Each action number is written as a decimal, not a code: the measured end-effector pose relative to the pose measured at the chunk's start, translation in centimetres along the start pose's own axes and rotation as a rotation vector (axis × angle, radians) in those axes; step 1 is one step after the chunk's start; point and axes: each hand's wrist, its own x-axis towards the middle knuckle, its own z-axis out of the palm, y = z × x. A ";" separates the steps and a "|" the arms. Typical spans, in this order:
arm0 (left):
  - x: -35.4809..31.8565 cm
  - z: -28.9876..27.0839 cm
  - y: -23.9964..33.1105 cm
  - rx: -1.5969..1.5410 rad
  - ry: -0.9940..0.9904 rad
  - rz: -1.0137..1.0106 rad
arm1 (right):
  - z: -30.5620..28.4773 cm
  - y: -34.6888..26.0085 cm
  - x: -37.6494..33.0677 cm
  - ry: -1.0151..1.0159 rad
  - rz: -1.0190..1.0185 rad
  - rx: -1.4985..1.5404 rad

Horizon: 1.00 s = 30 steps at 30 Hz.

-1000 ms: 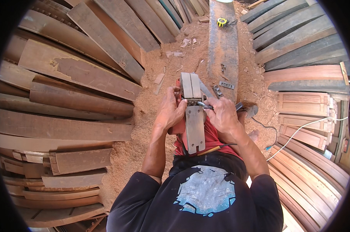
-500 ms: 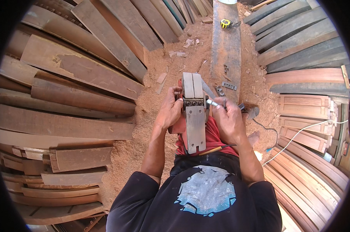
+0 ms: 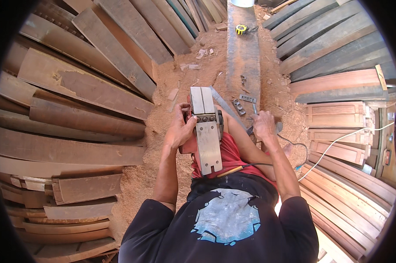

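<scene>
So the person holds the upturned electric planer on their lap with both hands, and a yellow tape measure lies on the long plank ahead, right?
Not quite. In the head view only the left hand holds the upturned planer; the right hand is off it, holding a small tool. The yellow tape measure does lie on the plank.

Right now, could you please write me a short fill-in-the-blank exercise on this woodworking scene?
1. The left hand grips the upturned planer lying on the person's ____.
2. The right hand holds a small ____, apart from the planer.
3. A yellow ____ lies on the long plank.
Missing: lap; tool; tape measure
</scene>
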 end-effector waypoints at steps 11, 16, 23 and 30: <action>-0.6 -0.3 3.1 0.303 0.001 -0.096 | 4.1 -0.6 0.6 0.245 -0.029 0.126; -3.6 -0.9 2.7 0.193 0.075 -0.133 | -0.1 0.3 -1.3 0.174 0.293 0.256; -11.6 2.0 4.0 0.415 0.098 -0.111 | 4.3 2.8 -2.3 0.082 0.333 0.605; -14.1 1.9 1.9 0.403 0.103 0.020 | 4.0 2.6 -3.8 0.119 0.033 0.895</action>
